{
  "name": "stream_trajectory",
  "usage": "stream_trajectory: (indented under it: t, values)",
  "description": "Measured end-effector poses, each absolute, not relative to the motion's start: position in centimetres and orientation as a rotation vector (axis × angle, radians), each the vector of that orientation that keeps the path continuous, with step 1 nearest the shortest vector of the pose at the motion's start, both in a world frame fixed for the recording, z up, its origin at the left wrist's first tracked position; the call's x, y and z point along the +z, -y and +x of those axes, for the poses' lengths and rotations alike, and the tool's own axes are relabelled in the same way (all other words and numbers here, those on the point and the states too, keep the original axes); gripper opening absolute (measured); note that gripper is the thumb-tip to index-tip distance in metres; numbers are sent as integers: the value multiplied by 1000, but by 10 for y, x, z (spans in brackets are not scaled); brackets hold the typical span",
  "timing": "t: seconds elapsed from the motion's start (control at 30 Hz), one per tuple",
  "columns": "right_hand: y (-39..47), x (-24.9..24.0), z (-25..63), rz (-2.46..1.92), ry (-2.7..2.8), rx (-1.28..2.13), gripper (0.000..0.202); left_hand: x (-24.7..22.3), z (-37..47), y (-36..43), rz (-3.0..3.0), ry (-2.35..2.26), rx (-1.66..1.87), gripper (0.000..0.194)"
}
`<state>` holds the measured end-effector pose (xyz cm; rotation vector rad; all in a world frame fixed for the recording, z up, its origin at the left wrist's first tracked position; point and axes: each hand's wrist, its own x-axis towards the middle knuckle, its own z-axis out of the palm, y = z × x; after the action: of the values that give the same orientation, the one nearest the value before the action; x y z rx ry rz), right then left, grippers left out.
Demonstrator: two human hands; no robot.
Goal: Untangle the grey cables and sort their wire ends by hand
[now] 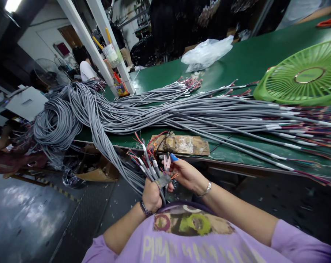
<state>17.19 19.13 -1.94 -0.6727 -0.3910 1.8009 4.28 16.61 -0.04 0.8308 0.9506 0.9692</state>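
Note:
My left hand [151, 195] is closed around a bundle of grey cables [149, 167], in front of my body and just below the table edge. Coloured wire ends fan out from white bands at the tips of these cables. A dark grey strip [163, 181] lies across the bundle beside my left fingers. Close by on the right, my right hand [185, 173] has its thumb, capped in blue, pressed toward the fingers. At those fingertips is a small pinkish piece [167, 162], too small to name, among the wire ends.
A worn wooden board [185, 145] with a small fixture sits at the edge of the green table [244, 62]. Many long grey cables [181, 109] stretch across it. Further off are a green fan [305, 75], a clear plastic bag [206, 53] and a person [86, 67].

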Motion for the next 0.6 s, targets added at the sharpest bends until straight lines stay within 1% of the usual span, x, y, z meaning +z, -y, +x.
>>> stream_trajectory:
  t: [0.13,0.3,0.47,0.6]
  values:
    - [-190,-22,170,-607,432,1824,30,0,43,-165,831,-946,939,22]
    - [-188,-21,168,-556,467,1837,34,-1,44,-166,820,-972,927,24]
    - [-187,-21,168,-538,481,1879,33,-4,44,-167,815,-1012,908,25]
    - [-188,-22,167,-534,438,1832,28,-5,44,-166,825,-1010,904,25]
